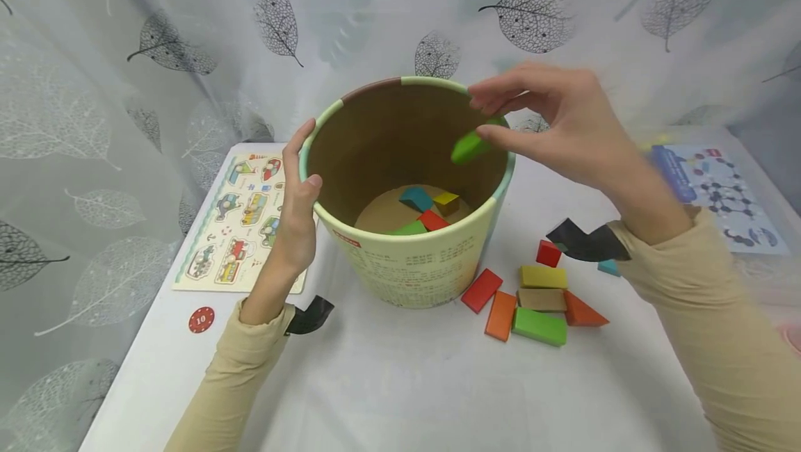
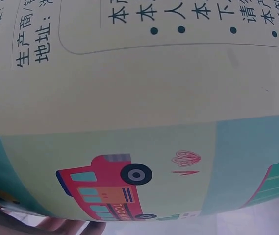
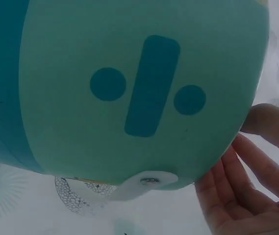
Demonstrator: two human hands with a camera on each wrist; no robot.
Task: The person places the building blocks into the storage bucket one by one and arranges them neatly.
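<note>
Eight blocks (image 1: 539, 327) are being carried by the surface (image 1: 400, 396), four are being seen inside one bucket (image 1: 413, 264), and one is being seen by one of two hands (image 1: 557, 118). One red chip (image 1: 201, 320) and one picture board (image 1: 247, 226) are also being carried.

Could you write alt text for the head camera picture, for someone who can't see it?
A person's right hand holds a green block at the mouth of a bucket, while the left hand grips the rim. More colored blocks lie inside and on the white table beside it.
</note>
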